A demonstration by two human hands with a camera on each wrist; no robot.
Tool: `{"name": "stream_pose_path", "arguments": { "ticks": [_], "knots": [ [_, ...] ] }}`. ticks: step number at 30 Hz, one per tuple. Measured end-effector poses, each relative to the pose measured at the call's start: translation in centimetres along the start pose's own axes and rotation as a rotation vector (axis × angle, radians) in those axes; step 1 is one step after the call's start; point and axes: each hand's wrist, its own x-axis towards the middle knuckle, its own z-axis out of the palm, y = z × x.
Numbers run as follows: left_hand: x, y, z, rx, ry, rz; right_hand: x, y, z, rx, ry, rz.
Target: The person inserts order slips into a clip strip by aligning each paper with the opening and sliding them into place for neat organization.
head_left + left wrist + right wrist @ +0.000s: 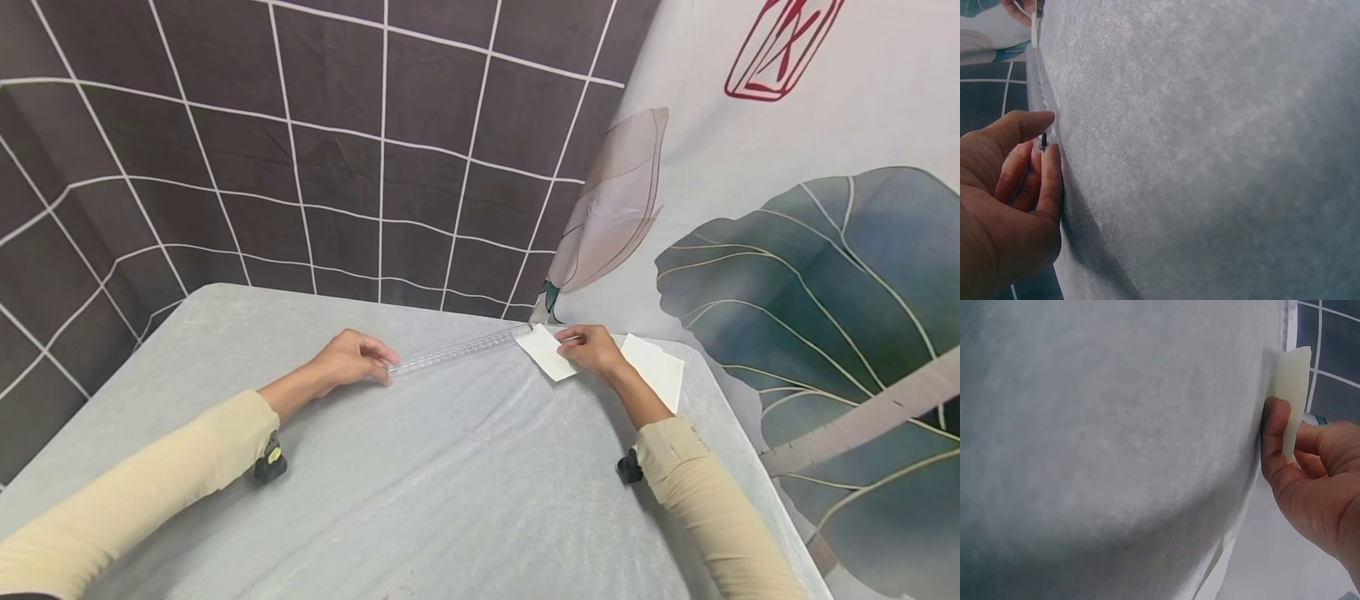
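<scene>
A long clear ruler-like plastic strip (457, 352) with markings along it lies slantwise near the table's back edge. My left hand (350, 360) holds its near left end between thumb and fingers; in the left wrist view the thumb and fingertips stand on either side of that end. With my right hand (592, 347) I pinch a small off-white paper piece (545, 352), whose left corner meets the strip's far end. From the right wrist, the paper (1294, 381) stands tilted up between thumb and fingers.
More off-white paper sheets (663, 375) lie overlapping beside my right wrist, near the table's right edge. A pale grey cloth covers the table (420, 492). Behind it hangs a dark gridded curtain (330, 167); on the right is a printed leaf cloth (825, 275).
</scene>
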Motion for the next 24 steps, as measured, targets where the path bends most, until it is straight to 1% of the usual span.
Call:
{"name": "stream_pose_path", "arguments": {
  "ticks": [9,24],
  "knots": [
    [0.05,0.04,-0.07,0.003,-0.003,0.001,-0.06,-0.39,0.3,-0.008,0.003,0.021],
    [0.0,-0.03,-0.02,0.003,-0.002,-0.006,-0.11,-0.18,0.34,0.006,-0.013,0.005]
  ]
}}
